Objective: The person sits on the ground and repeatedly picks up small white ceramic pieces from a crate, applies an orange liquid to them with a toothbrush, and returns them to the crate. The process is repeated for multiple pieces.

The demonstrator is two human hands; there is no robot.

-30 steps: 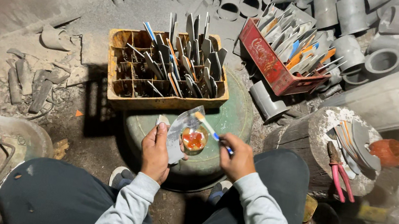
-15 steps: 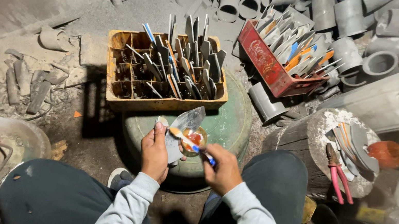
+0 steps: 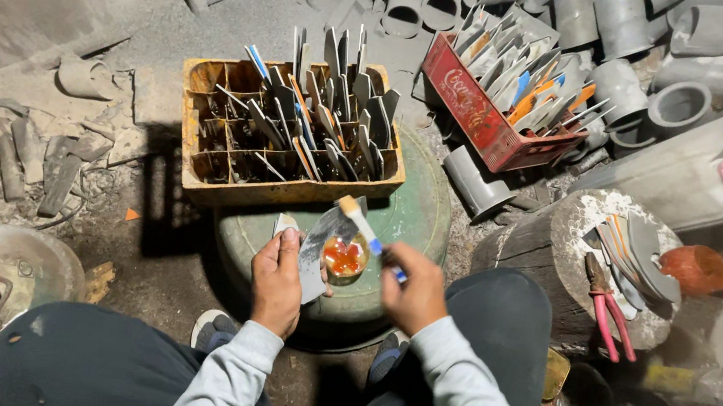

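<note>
Brush (image 3: 357,223), pinched in the right hand (image 3: 414,288), now lifts off the glue cup (image 3: 344,257) toward the metal blade (image 3: 318,246) gripped by the left hand (image 3: 277,278), suggesting coating resumes.

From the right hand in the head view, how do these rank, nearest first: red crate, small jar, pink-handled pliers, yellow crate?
1. Small jar, just left of the right hand.
2. Yellow crate, ahead and to the left.
3. Pink-handled pliers, on the stump at right.
4. Red crate, far ahead at right.

Two hands (image 3: 277,278), two crates (image 3: 199,152), one brush (image 3: 363,227), one small cup (image 3: 344,259), one pliers (image 3: 604,303)
</note>
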